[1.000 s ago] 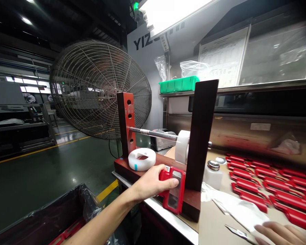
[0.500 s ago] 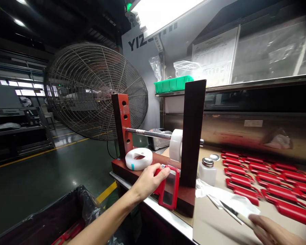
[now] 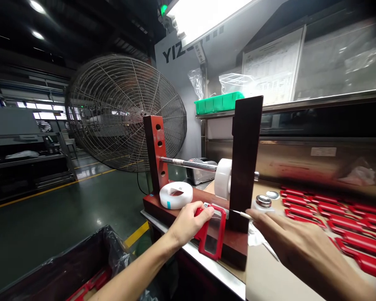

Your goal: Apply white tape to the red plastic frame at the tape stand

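The left hand [image 3: 188, 220] has its fingers clamped around a red frame [image 3: 211, 230], propped against the front edge of the wooden tape stand [image 3: 238, 246]. The frame is a rounded rectangle with a clear window in the middle; its long axis runs up and down, leaning back a bit. The right hand [image 3: 296, 244] pinches a thin blade [image 3: 238, 213] that lies level, tip pointing left at the frame's top edge. A white tape roll [image 3: 176, 195] lies flat on the stand's base, behind the frame.
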The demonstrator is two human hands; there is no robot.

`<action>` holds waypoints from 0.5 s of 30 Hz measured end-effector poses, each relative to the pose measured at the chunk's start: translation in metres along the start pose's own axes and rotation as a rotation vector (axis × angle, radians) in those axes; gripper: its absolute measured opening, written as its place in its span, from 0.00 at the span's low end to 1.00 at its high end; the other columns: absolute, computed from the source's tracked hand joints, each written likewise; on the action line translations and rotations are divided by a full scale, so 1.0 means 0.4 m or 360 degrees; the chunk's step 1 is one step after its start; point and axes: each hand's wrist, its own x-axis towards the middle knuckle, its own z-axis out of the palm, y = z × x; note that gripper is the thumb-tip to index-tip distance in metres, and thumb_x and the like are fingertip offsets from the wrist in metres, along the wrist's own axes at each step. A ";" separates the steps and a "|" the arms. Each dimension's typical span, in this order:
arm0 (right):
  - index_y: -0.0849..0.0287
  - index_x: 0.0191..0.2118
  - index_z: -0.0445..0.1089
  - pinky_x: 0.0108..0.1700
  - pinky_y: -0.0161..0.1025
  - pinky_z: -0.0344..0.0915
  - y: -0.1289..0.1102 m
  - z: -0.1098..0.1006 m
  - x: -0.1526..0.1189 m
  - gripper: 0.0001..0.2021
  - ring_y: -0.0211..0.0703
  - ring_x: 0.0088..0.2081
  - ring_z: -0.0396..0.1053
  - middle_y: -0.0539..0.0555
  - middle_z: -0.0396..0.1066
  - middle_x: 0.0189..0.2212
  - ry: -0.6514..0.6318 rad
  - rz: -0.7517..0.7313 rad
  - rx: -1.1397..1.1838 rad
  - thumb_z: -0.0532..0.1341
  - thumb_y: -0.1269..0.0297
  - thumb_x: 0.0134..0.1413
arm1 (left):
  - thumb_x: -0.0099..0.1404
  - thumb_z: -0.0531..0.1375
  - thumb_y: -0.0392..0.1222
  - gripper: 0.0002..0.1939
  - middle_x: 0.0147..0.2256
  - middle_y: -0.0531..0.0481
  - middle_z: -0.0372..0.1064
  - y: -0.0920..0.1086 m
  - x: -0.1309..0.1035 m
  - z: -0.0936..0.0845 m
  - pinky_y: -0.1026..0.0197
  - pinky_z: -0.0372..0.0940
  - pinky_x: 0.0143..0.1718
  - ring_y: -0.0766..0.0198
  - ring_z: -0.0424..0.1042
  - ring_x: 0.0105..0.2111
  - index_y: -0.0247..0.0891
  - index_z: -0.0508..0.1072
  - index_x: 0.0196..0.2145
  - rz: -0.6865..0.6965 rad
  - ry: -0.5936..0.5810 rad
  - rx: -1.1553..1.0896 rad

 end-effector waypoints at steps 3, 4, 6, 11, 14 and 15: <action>0.62 0.52 0.62 0.22 0.33 0.55 -0.002 0.020 0.020 0.18 0.35 0.23 0.68 0.51 0.73 0.30 -0.0021 -0.0109 0.0031 0.46 0.79 0.61 | 0.63 0.56 0.55 0.21 0.20 0.61 0.49 -0.002 0.002 0.000 0.62 0.47 0.25 0.70 0.48 0.22 0.41 0.55 0.21 -0.0024 -0.0010 -0.0021; 0.62 0.52 0.62 0.22 0.33 0.54 -0.003 0.024 0.027 0.18 0.34 0.23 0.67 0.51 0.72 0.29 -0.0030 -0.0117 0.0029 0.46 0.80 0.60 | 0.63 0.56 0.55 0.21 0.20 0.61 0.49 -0.003 0.003 0.000 0.61 0.46 0.25 0.70 0.48 0.21 0.41 0.55 0.21 -0.0032 -0.0014 -0.0025; 0.61 0.51 0.62 0.21 0.34 0.50 -0.005 0.028 0.039 0.17 0.34 0.21 0.64 0.50 0.70 0.28 -0.0064 -0.0109 0.0006 0.47 0.80 0.60 | 0.63 0.56 0.54 0.20 0.20 0.61 0.49 -0.005 0.006 -0.001 0.61 0.46 0.25 0.70 0.48 0.22 0.41 0.56 0.21 -0.0044 -0.0026 -0.0032; 0.61 0.50 0.61 0.21 0.34 0.50 -0.012 0.034 0.049 0.18 0.36 0.22 0.65 0.50 0.69 0.27 -0.0088 -0.0133 -0.0033 0.44 0.82 0.59 | 0.63 0.57 0.54 0.20 0.20 0.60 0.49 -0.011 0.009 -0.001 0.61 0.46 0.26 0.69 0.49 0.22 0.41 0.56 0.21 -0.0050 -0.0052 -0.0060; 0.59 0.51 0.62 0.23 0.33 0.51 -0.017 0.040 0.042 0.17 0.36 0.23 0.65 0.50 0.69 0.27 -0.0143 -0.0056 -0.0010 0.48 0.77 0.59 | 0.63 0.57 0.54 0.21 0.20 0.61 0.49 -0.012 0.008 0.001 0.61 0.45 0.25 0.70 0.47 0.22 0.41 0.55 0.20 -0.0064 -0.0044 -0.0077; 0.58 0.52 0.62 0.24 0.33 0.51 -0.019 0.041 0.040 0.17 0.36 0.24 0.65 0.50 0.69 0.27 -0.0158 -0.0030 0.0002 0.49 0.75 0.59 | 0.63 0.57 0.54 0.21 0.20 0.61 0.48 -0.012 0.009 0.002 0.61 0.45 0.25 0.70 0.47 0.22 0.41 0.54 0.20 -0.0071 -0.0041 -0.0083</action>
